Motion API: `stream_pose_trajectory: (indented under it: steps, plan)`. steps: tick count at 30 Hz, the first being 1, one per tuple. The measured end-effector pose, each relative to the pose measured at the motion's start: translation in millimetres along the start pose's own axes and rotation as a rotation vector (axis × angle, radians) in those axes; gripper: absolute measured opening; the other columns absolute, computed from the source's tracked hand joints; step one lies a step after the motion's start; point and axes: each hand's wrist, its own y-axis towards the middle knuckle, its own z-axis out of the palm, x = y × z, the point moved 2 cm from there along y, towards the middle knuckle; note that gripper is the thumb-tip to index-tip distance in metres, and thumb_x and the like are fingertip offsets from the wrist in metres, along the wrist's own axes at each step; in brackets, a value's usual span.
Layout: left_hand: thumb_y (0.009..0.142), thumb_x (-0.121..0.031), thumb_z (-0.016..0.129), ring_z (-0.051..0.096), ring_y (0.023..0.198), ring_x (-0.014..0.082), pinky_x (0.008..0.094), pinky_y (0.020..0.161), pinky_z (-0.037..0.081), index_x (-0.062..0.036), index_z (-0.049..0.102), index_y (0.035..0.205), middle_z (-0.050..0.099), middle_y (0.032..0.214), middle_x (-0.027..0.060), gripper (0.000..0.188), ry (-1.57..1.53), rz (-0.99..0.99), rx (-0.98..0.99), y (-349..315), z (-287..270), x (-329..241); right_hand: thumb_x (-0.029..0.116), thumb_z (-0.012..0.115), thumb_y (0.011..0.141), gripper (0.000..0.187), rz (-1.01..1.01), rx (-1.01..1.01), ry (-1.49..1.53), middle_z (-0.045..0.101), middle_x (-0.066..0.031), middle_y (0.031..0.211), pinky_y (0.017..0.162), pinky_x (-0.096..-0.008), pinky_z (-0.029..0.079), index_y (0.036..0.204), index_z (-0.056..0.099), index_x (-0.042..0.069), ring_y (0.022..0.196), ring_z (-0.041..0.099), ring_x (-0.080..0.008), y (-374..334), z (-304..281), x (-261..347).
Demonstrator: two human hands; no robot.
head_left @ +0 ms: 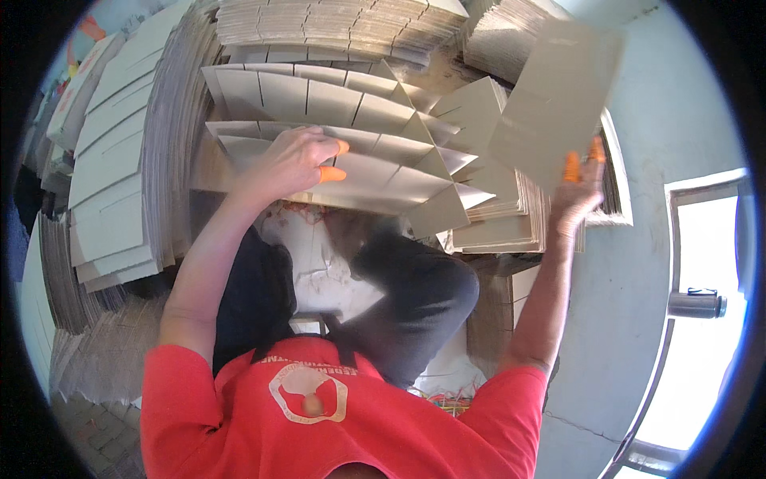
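In front of me stands a partition of slotted cardboard strips: long strips lie one behind another, joined at their right end by a crossing strip. My left hand, with orange covers on thumb and forefinger, is over the nearest long strips, those two fingers apart and nothing seen between them. The other fingers are partly hidden. Raised to the right, my right hand grips the lower edge of a cardboard sheet, which is smeared by motion. Orange covers show on that hand's fingers too.
A tall pile of slotted cardboard strips rises at the left. More cardboard stacks stand at the back. At the right, a pile of cardboard pieces sits beside the partition, near a pale wall. My knees are below the work.
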Motion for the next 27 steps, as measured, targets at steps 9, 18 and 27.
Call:
stream_pose_trajectory:
  steps: [9,18,27]
  plan:
    - [0.077,-0.015,0.075,0.064,0.091,0.0356,0.0454,0.078,0.050,0.0004,0.061,0.080,0.067,0.091,0.0145,0.021,-0.062,-0.044,-0.047,3,19,8,0.001,0.071,0.087,0.033,0.284,0.482,0.498,0.061,0.0048,0.082,0.071,-0.0177,0.043,0.120,0.067,0.002,0.076,0.049,-0.0033,45,-36,106]
    - [0.072,-0.011,0.077,0.064,0.092,0.0348,0.0438,0.077,0.050,0.0017,0.059,0.077,0.066,0.094,0.0135,0.022,-0.072,-0.029,0.037,6,20,12,0.002,0.072,0.086,0.046,0.277,0.644,0.477,0.051,0.0119,0.083,0.066,-0.0169,0.038,0.131,0.062,0.004,0.072,0.043,-0.0022,16,-7,118]
    - [0.076,-0.014,0.078,0.063,0.079,0.0382,0.0476,0.070,0.050,-0.0009,0.063,0.083,0.066,0.083,0.0164,0.021,0.190,-0.093,-0.267,51,-15,52,0.003,0.072,0.086,0.050,0.164,0.787,0.366,0.052,0.0135,0.085,0.063,-0.0182,0.039,0.134,0.059,0.005,0.072,0.042,-0.0025,13,-3,127]
